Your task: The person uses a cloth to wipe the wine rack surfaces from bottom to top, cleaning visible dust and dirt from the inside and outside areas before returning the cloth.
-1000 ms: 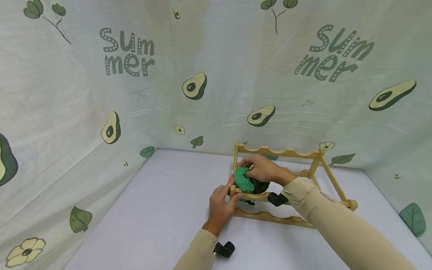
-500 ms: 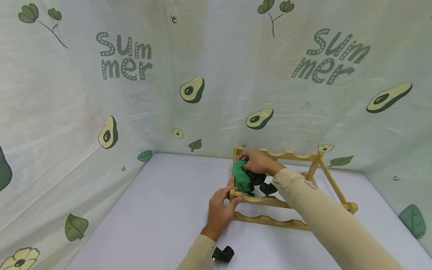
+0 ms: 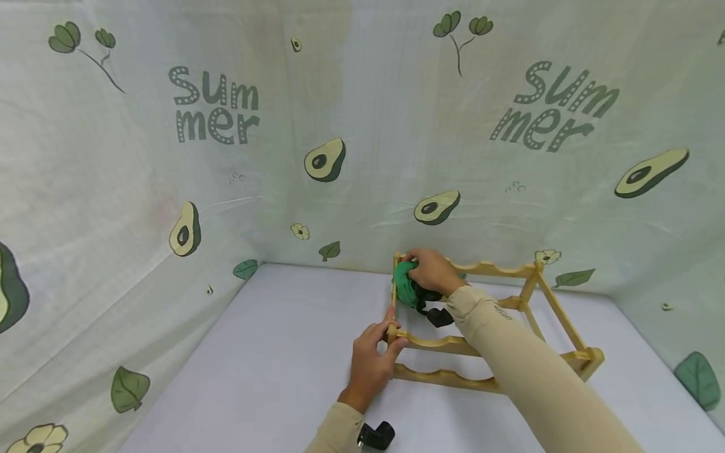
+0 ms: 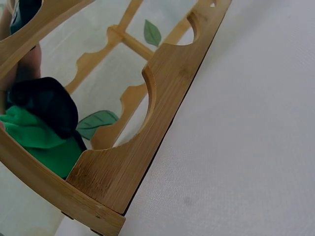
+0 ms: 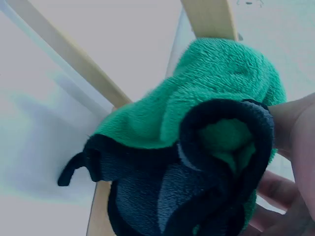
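Observation:
A light wooden wine rack (image 3: pixel 443 378) with scalloped rails stands on the white table. My left hand (image 3: pixel 370 363) grips its front left corner, thumb against the front upper rail. My right hand (image 3: pixel 435 272) holds a bunched cleaning cloth (image 3: pixel 404 284) against the rack's left side bar, toward the back. Fluffy green on one side and dark grey with black edging on the other, the cloth (image 5: pixel 216 73) fills much of the right wrist view. Behind it, part of the right hand's fingers (image 5: pixel 280 191) is hidden. In the left wrist view a scalloped rail (image 4: pixel 170 88) appears close up.
A pale fabric backdrop (image 3: pixel 379 126) with avocados, leaves and "summer" lettering rises behind and beside the white table (image 3: pixel 272 365). The rack's right end (image 3: pixel 561 308) stands beyond the right forearm. A small black device (image 3: pixel 376 435) sits at the left wrist.
My right hand and the cloth have slid away along the rack's left side, from near the front corner toward the back. My left hand keeps its grip on the front corner.

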Action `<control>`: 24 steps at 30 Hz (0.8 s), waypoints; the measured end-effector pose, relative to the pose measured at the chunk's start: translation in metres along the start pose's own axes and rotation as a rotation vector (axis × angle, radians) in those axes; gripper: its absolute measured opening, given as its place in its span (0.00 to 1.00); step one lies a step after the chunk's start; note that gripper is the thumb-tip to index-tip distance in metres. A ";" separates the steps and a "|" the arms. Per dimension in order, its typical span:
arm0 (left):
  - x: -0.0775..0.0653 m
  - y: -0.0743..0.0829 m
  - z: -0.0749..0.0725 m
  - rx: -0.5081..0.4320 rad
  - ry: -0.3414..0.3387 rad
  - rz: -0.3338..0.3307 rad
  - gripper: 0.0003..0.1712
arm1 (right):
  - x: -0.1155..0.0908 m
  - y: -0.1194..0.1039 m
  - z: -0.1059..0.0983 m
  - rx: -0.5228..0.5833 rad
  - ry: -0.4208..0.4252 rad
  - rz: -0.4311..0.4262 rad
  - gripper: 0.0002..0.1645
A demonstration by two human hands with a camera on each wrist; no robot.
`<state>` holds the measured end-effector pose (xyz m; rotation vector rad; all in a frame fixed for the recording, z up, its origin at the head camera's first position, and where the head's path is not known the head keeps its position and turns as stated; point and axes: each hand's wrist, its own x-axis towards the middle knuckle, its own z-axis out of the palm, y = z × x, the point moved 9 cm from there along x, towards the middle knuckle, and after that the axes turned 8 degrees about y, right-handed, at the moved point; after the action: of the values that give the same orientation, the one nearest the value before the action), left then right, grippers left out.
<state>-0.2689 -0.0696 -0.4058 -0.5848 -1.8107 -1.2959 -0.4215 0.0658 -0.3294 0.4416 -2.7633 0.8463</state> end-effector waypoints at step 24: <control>0.000 0.006 -0.003 0.039 0.063 0.118 0.34 | -0.008 0.022 -0.016 0.010 0.136 0.170 0.17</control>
<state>-0.2633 -0.0698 -0.4017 -0.6140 -1.7201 -1.1845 -0.4197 0.0942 -0.3304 0.1456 -2.6999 0.8933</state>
